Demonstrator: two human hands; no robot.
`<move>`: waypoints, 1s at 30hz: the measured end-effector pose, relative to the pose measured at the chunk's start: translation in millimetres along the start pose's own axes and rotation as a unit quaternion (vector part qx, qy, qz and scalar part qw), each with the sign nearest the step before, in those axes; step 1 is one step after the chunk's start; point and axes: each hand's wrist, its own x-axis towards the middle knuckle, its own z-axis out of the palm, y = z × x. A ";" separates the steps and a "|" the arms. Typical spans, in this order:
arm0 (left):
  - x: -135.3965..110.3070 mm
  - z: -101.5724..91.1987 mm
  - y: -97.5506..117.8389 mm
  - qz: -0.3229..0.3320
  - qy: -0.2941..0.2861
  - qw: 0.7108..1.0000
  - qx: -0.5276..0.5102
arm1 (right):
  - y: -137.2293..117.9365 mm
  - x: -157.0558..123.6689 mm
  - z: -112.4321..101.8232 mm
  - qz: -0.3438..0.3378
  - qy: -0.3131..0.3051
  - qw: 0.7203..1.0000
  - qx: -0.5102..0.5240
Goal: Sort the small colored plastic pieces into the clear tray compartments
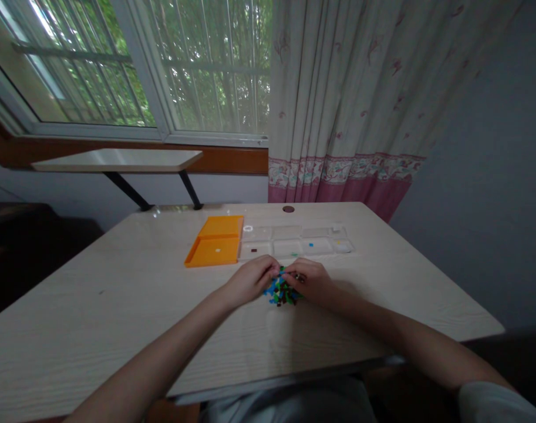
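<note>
The pile of tiny coloured pieces (282, 292) lies mid-desk (118, 305), just before the clear tray (294, 241). Left grip (250, 281) and right grip (309, 279) curl over it, touching the pieces; whether either pinches one I cannot tell. They look light, hard and apt to scatter, best pinched singly.

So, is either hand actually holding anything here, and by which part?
Cannot be told. The left hand and right hand both have fingertips at the pile of small coloured pieces on the table; a pinched piece would be too small to see.
</note>
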 end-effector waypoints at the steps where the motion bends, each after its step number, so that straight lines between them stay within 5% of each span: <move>1: 0.0 -0.2 -0.4 0.002 -0.001 1.000 0.003 | 0.1 0.2 -0.2 0.000 0.006 1.000 0.001; 12: -1.0 -4.3 2.2 0.018 0.005 1.000 0.006 | 7.8 0.5 -0.8 -0.030 0.036 0.998 0.031; 21: -5.3 -20.2 -14.8 0.060 -0.074 0.972 0.215 | 20.3 12.6 -33.8 -0.059 0.174 0.983 0.001; 30: -8.0 -16.0 0.0 0.140 -0.178 0.974 -0.014 | 25.8 15.0 -46.1 -0.050 0.201 0.978 -0.023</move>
